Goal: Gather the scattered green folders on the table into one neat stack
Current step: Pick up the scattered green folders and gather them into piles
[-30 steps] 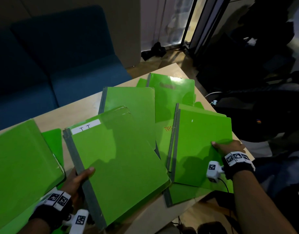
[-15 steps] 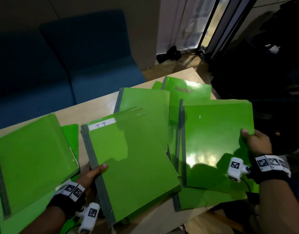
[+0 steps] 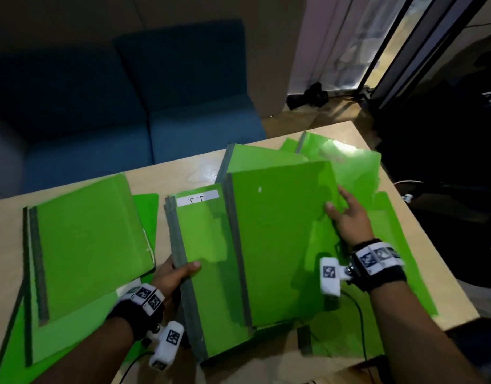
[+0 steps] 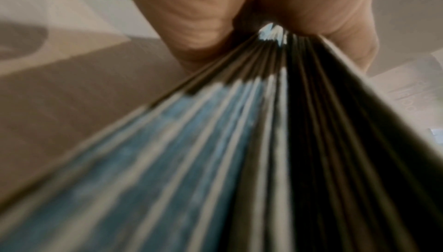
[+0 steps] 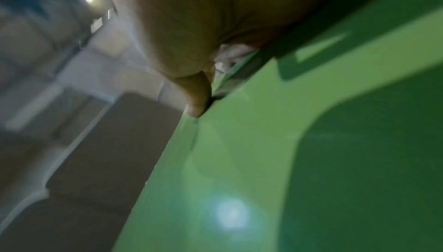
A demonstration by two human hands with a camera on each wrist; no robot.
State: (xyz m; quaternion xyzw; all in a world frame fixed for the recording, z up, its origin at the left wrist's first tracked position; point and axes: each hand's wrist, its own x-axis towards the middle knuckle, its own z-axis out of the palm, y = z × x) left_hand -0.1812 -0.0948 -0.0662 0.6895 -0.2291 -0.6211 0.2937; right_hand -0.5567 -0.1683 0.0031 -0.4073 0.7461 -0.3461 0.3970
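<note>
Green folders lie scattered over the wooden table (image 3: 183, 173). My left hand (image 3: 183, 270) grips the grey spine of a thick folder with a white label (image 3: 202, 245), thumb on top. The left wrist view shows that folder's layered edge (image 4: 239, 142) pinched in my left hand (image 4: 263, 19). My right hand (image 3: 335, 209) pinches the right edge of another green folder (image 3: 280, 239), which overlaps the right part of the labelled one. In the right wrist view my thumb (image 5: 196, 95) presses on this green cover (image 5: 263, 161). More folders lie beneath (image 3: 399, 245) and behind (image 3: 349, 162).
A second pile of green folders (image 3: 86, 239) covers the table's left side. A blue sofa (image 3: 155, 92) stands behind the table. The table's right edge and near edge are close to the folders. Cables hang from both wrist cameras.
My right hand has lifted its folder and carried it left, so it now overlaps the labelled folder. My left hand keeps its grip on the grey spine.
</note>
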